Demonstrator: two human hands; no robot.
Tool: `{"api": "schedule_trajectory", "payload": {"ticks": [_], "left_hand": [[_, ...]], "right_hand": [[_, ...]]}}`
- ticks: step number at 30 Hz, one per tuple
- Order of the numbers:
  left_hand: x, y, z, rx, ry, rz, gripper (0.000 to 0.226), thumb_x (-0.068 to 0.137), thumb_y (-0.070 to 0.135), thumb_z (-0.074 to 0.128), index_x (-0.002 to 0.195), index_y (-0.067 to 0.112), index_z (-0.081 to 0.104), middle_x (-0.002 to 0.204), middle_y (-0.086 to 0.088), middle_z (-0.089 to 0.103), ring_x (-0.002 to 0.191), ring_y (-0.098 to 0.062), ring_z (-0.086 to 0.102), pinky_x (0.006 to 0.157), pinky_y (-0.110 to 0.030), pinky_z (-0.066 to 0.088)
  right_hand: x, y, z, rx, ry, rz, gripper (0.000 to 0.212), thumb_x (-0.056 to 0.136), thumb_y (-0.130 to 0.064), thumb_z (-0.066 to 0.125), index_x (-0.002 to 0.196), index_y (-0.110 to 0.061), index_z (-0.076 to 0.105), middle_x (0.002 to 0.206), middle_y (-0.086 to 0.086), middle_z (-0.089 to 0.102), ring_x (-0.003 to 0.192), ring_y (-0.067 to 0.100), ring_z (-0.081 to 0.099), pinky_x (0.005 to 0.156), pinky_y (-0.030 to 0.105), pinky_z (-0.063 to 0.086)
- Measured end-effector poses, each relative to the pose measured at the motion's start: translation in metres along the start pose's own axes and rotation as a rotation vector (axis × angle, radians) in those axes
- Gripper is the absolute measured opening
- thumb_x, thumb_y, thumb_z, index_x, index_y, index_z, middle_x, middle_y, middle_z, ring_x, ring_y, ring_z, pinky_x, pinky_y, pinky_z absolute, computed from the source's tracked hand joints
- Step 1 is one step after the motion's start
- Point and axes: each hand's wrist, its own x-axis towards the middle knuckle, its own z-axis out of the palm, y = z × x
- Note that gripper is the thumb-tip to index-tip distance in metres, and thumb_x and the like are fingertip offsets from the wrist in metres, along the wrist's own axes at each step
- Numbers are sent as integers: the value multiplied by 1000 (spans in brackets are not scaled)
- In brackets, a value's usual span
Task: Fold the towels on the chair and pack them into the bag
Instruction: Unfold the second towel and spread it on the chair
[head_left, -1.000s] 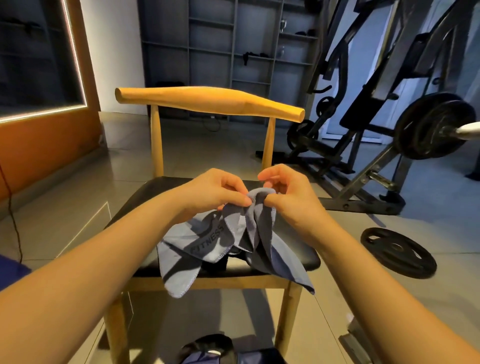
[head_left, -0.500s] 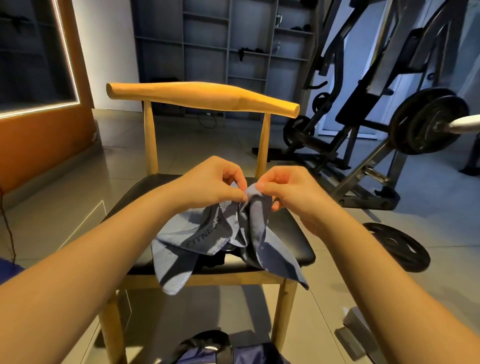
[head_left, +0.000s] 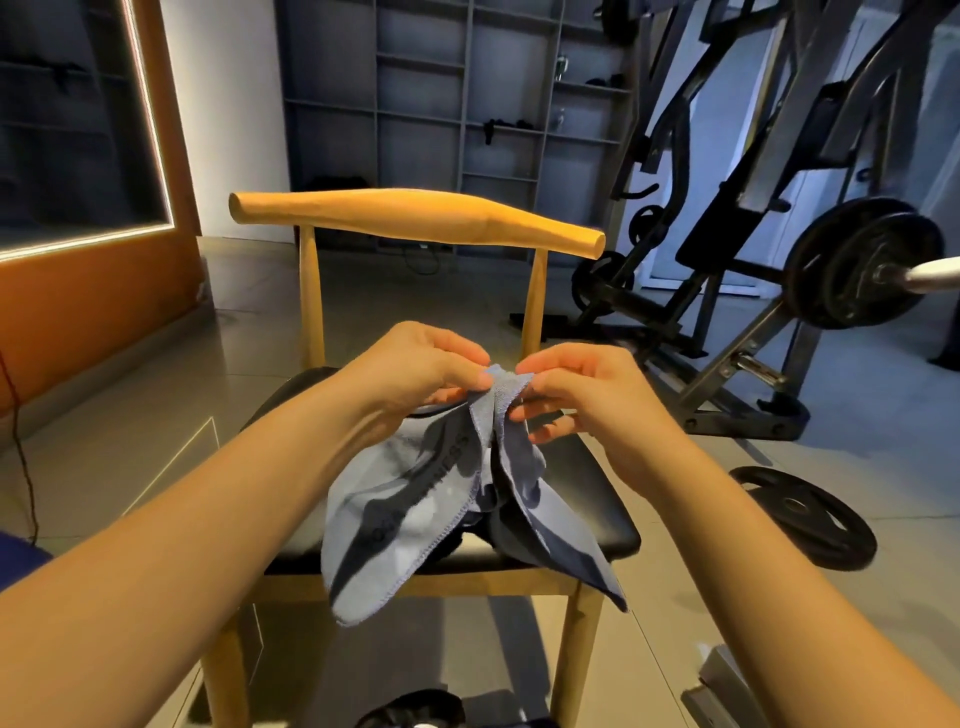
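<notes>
A blue-grey towel (head_left: 415, 509) with dark stripes and lettering hangs over the black seat of a wooden chair (head_left: 587, 514). My left hand (head_left: 415, 366) and my right hand (head_left: 582, 389) pinch its top edge side by side, holding it up above the seat. The towel's lower corners drape past the seat's front edge. Something dark lies under the towel on the seat, mostly hidden. A dark bag (head_left: 415, 712) shows partly at the bottom edge, on the floor in front of the chair.
A weight machine (head_left: 727, 218) with a loaded plate (head_left: 862, 265) stands to the right. A loose weight plate (head_left: 805, 514) lies on the floor beside the chair. Grey shelving (head_left: 457, 104) lines the back wall. An orange wall panel (head_left: 93, 291) is at left.
My hands have lifted the towel's top edge slightly and drawn a little apart along it. The view has tilted down a bit, so the chair appears lower.
</notes>
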Motion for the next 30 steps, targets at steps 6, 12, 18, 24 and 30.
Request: {"api": "schedule_trajectory", "payload": {"ticks": [6,12,18,24,30], "left_hand": [[-3,0,-4,-108,-50,-35,12,87,-2,72,89,7,79,88,-8,77,83,-17,74,76,-27,57],[-7,2,-2,-79,-68,-13,15,90,1,71,86,11,81,92,-11,78,88,-21,74,82,-33,59],[-8,9,-4,-41,-71,-17,24,88,-9,66,97,9,80,98,-12,78,103,-28,73,94,-39,58],[-10,11,3,29,-39,30,10,84,4,79,93,9,80,95,-9,77,102,-26,72,94,-41,59],[-12,13,3,56,-74,46,16,89,-5,70,95,6,79,96,-11,77,99,-26,74,90,-39,61]], "right_hand": [[-1,2,-2,-63,-41,-29,12,98,-4,61,103,-1,71,86,17,76,76,25,74,65,34,63],[-1,0,2,-179,-42,-102,9,96,-11,67,93,-6,73,84,16,71,70,17,66,57,26,55],[1,1,2,-295,-34,-210,8,96,-10,67,90,-7,72,70,7,70,58,13,62,53,25,52],[4,-1,3,-540,-71,-318,12,96,-16,69,98,-22,79,89,-8,72,83,9,68,73,24,58],[3,-2,6,-566,-2,-386,14,94,-20,72,105,-29,73,95,-13,70,89,5,66,78,27,60]]}}
